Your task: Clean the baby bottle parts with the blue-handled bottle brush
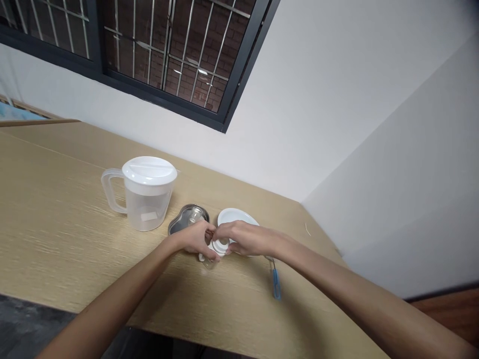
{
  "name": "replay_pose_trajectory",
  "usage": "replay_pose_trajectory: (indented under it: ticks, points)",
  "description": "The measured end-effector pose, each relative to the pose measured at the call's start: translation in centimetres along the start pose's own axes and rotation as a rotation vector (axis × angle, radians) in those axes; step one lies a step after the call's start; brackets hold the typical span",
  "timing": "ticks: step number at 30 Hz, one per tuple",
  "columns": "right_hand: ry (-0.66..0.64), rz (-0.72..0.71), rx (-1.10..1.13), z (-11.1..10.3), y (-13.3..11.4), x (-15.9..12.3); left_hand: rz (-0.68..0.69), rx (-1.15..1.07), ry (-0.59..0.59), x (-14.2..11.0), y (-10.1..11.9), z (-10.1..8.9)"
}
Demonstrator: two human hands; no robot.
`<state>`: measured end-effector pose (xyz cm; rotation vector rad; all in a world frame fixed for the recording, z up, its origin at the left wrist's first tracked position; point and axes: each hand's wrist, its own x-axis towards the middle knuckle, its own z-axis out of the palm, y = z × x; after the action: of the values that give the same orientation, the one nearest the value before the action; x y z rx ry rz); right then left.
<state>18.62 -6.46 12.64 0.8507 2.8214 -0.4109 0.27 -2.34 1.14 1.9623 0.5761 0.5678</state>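
Pale, plain walls (pixel 284 109) met at a corner beyond the far end of the worktop (pixel 93 264), whose light, wood-grained surface ran along beneath a sliding window (pixel 168 55) set in a dark frame (pixel 198 117). Through the glass I saw upright metal bars (pixel 187 45) and, behind them, a dim brick wall (pixel 232 35), while the light indoors was soft and left faint shadows on the wood. Below the near edge lay a dark grey floor (pixel 30 329), and a reddish-brown wooden surface (pixel 452 311) showed at the lower right.
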Motion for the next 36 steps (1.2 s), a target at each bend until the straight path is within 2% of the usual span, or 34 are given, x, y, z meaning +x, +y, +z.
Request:
replay_pose_trajectory:
  ticks: [6,12,15,19,22,28,33,36]
  points:
    - [-0.053,0.241,-0.155,0.1,-0.5,1.0,-0.014,-0.008,0.023,-0.1,0.0,0.2]
    - [-0.035,0.490,-0.261,0.9,-1.5,2.6,-0.034,0.019,0.017,0.0,-0.1,0.0]
    - [-0.023,0.605,-0.272,0.6,-2.2,3.1,-0.050,0.062,0.030,0.0,-0.2,-0.1]
    - [-0.006,0.702,-0.262,-0.6,-2.8,2.5,-0.001,0.000,-0.003,0.1,-0.1,-0.1]
    - [0.033,0.642,-0.195,-1.4,-2.7,1.3,-0.013,-0.065,-0.019,0.1,0.0,0.0]
    - [-0.030,0.237,-0.013,-0.5,-1.0,0.2,-0.012,-0.072,-0.016,0.0,0.2,0.0]
    - [-0.004,0.140,-0.034,0.3,-0.2,0.6,-0.017,0.013,0.015,0.0,0.1,-0.1]
    - [-0.036,0.110,-0.050,0.1,-0.2,1.0,-0.052,0.033,0.031,0.0,0.1,-0.1]
